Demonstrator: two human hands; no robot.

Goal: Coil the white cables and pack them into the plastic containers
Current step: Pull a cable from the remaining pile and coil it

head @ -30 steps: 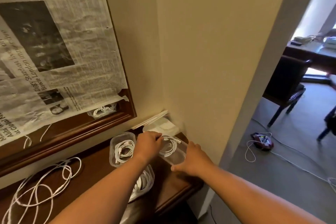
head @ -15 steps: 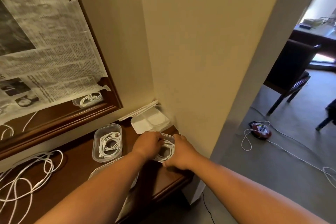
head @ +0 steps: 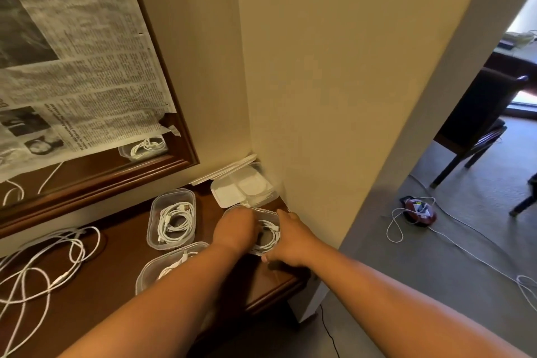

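Note:
A clear plastic container (head: 268,213) stands on the dark wooden table (head: 110,276) by the wall corner, with a coiled white cable (head: 268,234) inside. My left hand (head: 235,231) reaches into it, fingers curled down onto the coil. My right hand (head: 290,238) grips the container's right side. Two more containers hold coiled cables: one further back (head: 171,218) and one nearer (head: 165,266), partly hidden by my left forearm. A loose tangle of white cables (head: 43,267) lies at the table's left.
White lids (head: 244,187) lie stacked in the corner behind the containers. A framed mirror (head: 96,180) partly covered with newspaper hangs over the table. The wall (head: 319,96) stands close on the right. On the carpet lie a red device (head: 418,209) with cable and a chair (head: 476,122).
The container has come down from the air onto the table by the corner. My left hand stays inside on the coil and my right hand still holds its side.

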